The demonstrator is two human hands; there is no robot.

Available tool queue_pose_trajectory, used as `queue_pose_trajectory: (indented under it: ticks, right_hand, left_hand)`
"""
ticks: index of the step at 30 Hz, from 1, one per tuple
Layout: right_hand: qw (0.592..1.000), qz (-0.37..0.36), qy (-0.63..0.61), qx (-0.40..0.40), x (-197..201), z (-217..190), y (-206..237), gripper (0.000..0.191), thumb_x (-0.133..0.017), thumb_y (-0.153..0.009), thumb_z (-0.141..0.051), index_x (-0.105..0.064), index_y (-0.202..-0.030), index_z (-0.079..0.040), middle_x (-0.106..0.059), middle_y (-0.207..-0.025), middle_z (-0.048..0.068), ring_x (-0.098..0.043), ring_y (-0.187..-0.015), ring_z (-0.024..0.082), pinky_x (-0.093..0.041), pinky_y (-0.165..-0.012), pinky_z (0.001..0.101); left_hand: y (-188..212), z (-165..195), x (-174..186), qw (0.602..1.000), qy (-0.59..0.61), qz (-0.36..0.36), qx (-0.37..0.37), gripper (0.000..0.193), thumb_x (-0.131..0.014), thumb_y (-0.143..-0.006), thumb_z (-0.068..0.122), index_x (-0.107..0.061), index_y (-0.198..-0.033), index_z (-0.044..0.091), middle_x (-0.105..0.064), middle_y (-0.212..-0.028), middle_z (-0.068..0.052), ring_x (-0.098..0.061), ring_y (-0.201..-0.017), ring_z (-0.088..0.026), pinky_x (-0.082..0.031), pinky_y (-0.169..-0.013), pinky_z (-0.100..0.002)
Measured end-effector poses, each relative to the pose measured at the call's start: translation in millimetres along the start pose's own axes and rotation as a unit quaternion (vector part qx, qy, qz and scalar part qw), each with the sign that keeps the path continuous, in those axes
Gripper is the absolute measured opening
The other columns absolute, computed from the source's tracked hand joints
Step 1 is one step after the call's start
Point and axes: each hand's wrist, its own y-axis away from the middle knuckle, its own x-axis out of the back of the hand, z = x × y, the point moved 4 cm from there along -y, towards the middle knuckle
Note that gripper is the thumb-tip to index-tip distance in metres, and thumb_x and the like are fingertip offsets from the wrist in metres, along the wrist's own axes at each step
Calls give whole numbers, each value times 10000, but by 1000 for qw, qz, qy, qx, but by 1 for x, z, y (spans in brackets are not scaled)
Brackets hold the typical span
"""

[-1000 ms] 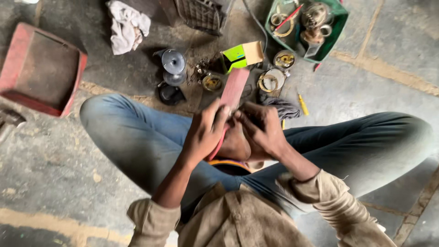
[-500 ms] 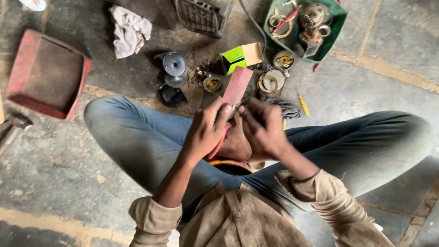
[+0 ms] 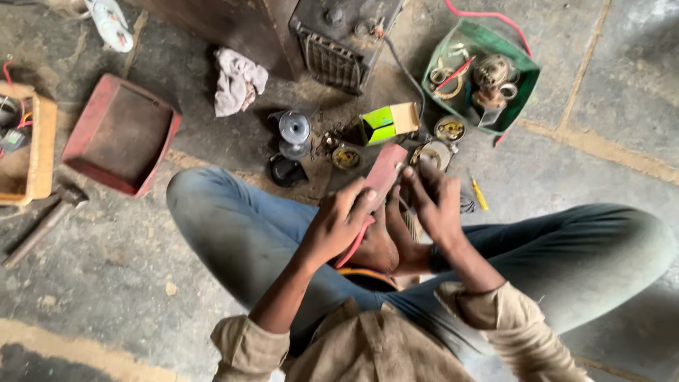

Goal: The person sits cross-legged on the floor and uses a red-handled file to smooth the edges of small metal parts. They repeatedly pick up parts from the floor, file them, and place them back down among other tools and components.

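Left hand (image 3: 338, 225): closing around the lower part of a flat reddish strip (image 3: 382, 175), fingers wrapping its edge and holding it upright over the lap.
Right hand (image 3: 435, 200): curling at the strip's upper right edge, fingertips pinching something small against it; what it is pinching is too small to tell.
Strip: standing between both hands, above the crossed legs in blue jeans (image 3: 233, 226), its top tilting toward the parts on the floor.
Step in hand: seemingly working a small part on or against the strip, with the left hand steadying.
Next move: would call for a firm left grip and fine fingertip control on the right.
Nearby on the floor: a green-and-tan box (image 3: 387, 122), a round metal spool (image 3: 294, 128), a green tray (image 3: 527, 85) of coils, a red tray (image 3: 74, 145), a yellow screwdriver (image 3: 479, 194).
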Motion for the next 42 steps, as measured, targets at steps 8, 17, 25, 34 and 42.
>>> queue_pose_trajectory:
  ticks: [8, 17, 25, 34, 42]
  right_hand:
    - [992, 92, -82, 8, 42, -16, -14, 231, -615, -1106, -185, -657, -1008, 20, -550, -807, -49, -446, -748, 52, -363, -635, 230]
    - [959, 108, 12, 263, 55, -119, 20, 190, -694, -970, 13, -718, -1156, 44, -686, -1134, 129, -652, -1036, 188, -503, -922, 254]
    - [960, 121, -61, 245, 64, -141, 20, 137, -697, -965, 41, -714, -1100, 46, -702, -1144, 131, -669, -1060, 164, -537, -933, 261]
    - [957, 134, -62, 249, 63, -149, 18, 188, -679, -971, 20, -712, -1153, 59, -711, -1180, 139, -668, -1084, 160, -520, -958, 259]
    - [959, 134, -33, 247, 60, -142, 16, 174, -687, -964, 14, -714, -1131, 50, -719, -1137, 121, -678, -1040, 154, -527, -920, 255]
  left_hand:
    - [-3, 8, 7, 1000, 22, -3, 4, 330, -475, -1067, 287, -611, -1125, -8, -721, -766, -102, -750, -618, -160, -571, -495, -309]
    - [-7, 10, 11, 997, 78, 6, 5, 313, -500, -1075, 306, -581, -1031, 7, -649, -673, -63, -670, -527, -127, -523, -444, -304]
    - [-6, 3, 8, 996, 93, 0, 4, 330, -501, -1064, 326, -581, -1033, 8, -668, -691, -60, -666, -518, -121, -528, -448, -288]
    - [-9, -2, 10, 991, 134, 5, -16, 330, -505, -1079, 309, -584, -997, -1, -687, -753, -70, -659, -549, -118, -536, -482, -280]
    - [-9, 18, 10, 986, 164, 5, -15, 312, -484, -1073, 309, -572, -1016, 15, -656, -750, -50, -642, -538, -102, -528, -466, -269]
